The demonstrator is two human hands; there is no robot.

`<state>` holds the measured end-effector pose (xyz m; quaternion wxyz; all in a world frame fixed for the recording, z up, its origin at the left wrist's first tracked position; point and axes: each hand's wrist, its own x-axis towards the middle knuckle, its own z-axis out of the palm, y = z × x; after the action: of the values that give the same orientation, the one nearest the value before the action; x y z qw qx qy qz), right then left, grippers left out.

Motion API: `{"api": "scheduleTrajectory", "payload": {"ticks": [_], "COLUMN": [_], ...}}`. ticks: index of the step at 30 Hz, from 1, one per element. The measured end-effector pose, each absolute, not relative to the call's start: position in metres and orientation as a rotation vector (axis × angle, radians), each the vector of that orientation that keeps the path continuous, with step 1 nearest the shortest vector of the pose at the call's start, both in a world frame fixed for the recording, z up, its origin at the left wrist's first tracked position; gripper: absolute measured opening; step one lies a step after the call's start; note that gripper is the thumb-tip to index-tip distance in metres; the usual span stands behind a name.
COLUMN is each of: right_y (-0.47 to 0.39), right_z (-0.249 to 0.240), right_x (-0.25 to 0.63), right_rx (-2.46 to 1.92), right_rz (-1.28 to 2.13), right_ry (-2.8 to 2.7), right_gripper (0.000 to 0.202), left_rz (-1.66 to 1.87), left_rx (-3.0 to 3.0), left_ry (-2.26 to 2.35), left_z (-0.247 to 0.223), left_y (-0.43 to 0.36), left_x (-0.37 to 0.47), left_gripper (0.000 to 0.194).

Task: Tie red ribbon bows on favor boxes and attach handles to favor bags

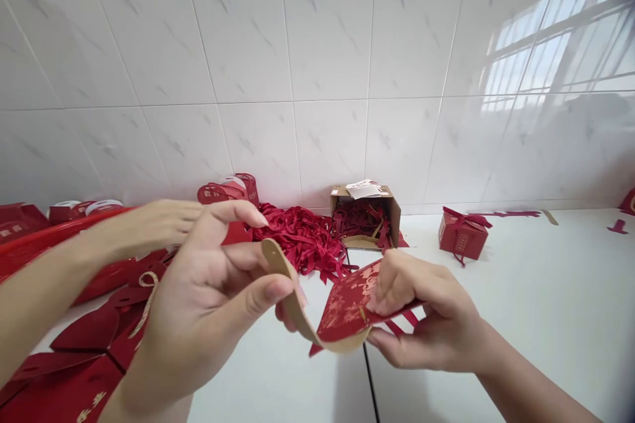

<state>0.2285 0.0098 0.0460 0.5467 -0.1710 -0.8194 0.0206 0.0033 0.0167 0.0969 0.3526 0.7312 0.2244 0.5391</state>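
In front of me is a red paper gift box [347, 304] with a gold print, its bare tan inner side curling outward. My left hand [213, 297] is closed on the curved tan flap, pinching it between thumb and fingers; a small hole shows near the flap's tip. My right hand [426, 310] grips the printed part from the right, thumb below and bent fingers on top. Red ribbon ends hang below the box by the right hand. Behind my left hand, another person's hand [163, 221] reaches across from the left.
A heap of red ribbons [302, 238] lies beside an open cardboard box [394, 211] of ribbons at the wall. To the right stands a ribbon-tied red box [464, 234]. Red boxes [59, 383] and a red basket [30, 244] crowd the left.
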Motion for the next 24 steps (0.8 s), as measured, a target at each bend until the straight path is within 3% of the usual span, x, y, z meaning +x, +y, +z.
{"api": "scheduleTrajectory", "payload": {"ticks": [6, 13, 24], "right_y": [0.005, 0.004, 0.002], "right_z": [0.048, 0.051, 0.058], "right_x": [0.227, 0.233, 0.235], "right_rx": [-0.355, -0.375, -0.368], "right_rz": [-0.029, -0.079, -0.034], "right_ry": [-2.016, -2.008, -1.99], "right_gripper": [0.021, 0.02, 0.021], "left_rz": [1.164, 1.052, 1.133], "left_rx": [2.007, 2.299, 2.009], "left_ry": [0.514, 0.438, 0.539], "left_z": [0.089, 0.085, 0.076], "left_y": [0.015, 0.02, 0.021], "left_x": [0.02, 0.018, 0.038], "left_gripper": [0.008, 0.041, 0.035]}}
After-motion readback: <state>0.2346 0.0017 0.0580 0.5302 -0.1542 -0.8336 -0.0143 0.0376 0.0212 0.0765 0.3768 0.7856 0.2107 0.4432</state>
